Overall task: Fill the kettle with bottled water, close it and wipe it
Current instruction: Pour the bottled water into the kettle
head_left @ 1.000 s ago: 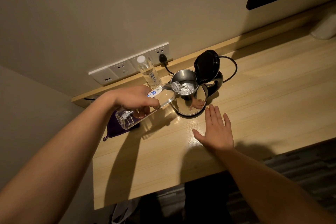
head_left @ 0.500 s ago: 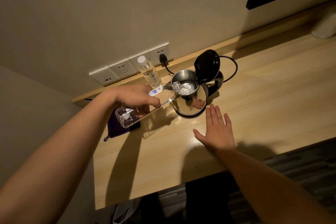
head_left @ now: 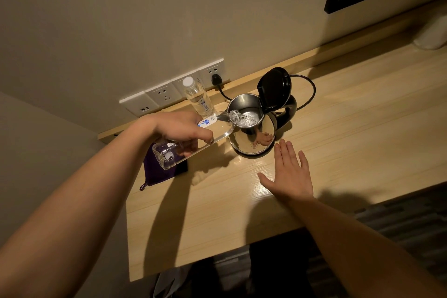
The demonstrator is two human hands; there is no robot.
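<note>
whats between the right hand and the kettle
Only a short stretch of bare wooden table; in the head view the right hand lies flat, its fingertips just short of the kettle.

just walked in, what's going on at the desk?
The left hand grips a tilted bottle with its neck over the mouth of the kettle, pouring water in. The lid stands open. The right hand rests flat on the desk just in front of the kettle. A second bottle, capped, stands by the wall sockets. Closing and wiping are not yet done.
</note>
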